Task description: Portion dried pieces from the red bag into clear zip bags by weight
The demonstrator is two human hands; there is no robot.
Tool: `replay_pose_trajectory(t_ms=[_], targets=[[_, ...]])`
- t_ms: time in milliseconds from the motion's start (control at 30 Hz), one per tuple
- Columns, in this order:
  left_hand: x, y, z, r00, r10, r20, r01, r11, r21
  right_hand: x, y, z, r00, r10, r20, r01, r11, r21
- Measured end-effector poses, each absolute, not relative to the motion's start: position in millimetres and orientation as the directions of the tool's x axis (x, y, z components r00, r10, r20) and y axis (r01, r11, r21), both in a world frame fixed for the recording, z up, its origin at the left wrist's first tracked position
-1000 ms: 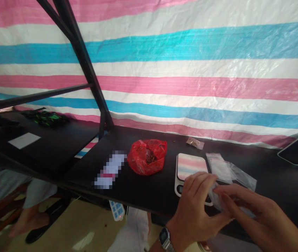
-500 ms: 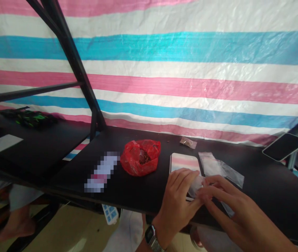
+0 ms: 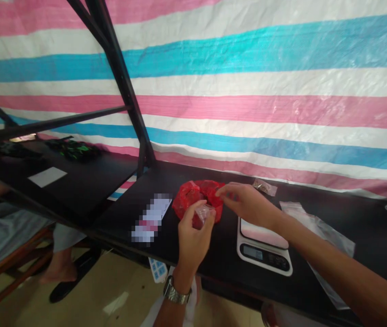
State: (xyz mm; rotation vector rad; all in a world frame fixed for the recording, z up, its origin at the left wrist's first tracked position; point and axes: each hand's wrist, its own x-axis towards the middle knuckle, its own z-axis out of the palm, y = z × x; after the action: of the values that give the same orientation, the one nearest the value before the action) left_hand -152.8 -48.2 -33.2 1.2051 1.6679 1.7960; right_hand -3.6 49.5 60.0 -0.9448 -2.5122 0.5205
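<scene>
Black tabletop (image 3: 220, 250), bearing a red bag (image 3: 181, 204): nearest, the left hand (image 3: 193, 236) pinches a small clear bag (image 3: 205, 212) between thumb and fingers, over the red bag's near side. Farther back, the right hand (image 3: 246, 200), fingers narrowed, is at its right rim, any hold indiscernible. Judged step: readying the clear bag; the next move calls for a steady left pinch

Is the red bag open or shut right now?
Open: the red bag has its rim spread apart, and part of its inside shows behind the small clear bag in the left hand.
</scene>
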Motion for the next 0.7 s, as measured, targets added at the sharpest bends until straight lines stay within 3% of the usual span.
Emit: replay_pose_trajectory(t_ms=[233,367,500,700], targets=[[-183.9,-52.7,-45.7,-0.552,0.748,0.369,0.455,-0.100,0.885,-77.3,100.8,31.5,-0.921,0.388,-0.036,0.389,0.919,-0.069],[-180.9,-60.4,-44.9,-0.511,0.786,0.348,0.484,-0.072,0.872,-85.9,105.0,29.3,-0.953,0.294,-0.070,0.287,0.953,0.096],[-177.6,-64.4,-44.5,-0.460,0.849,0.260,0.451,-0.028,0.892,-88.0,102.7,30.8,-0.966,0.240,-0.091,0.223,0.961,0.165],[-175.4,-64.2,-40.5,-0.448,0.862,0.238,0.425,-0.030,0.905,-96.0,94.3,33.8,-0.974,0.181,-0.139,0.145,0.961,0.236]])
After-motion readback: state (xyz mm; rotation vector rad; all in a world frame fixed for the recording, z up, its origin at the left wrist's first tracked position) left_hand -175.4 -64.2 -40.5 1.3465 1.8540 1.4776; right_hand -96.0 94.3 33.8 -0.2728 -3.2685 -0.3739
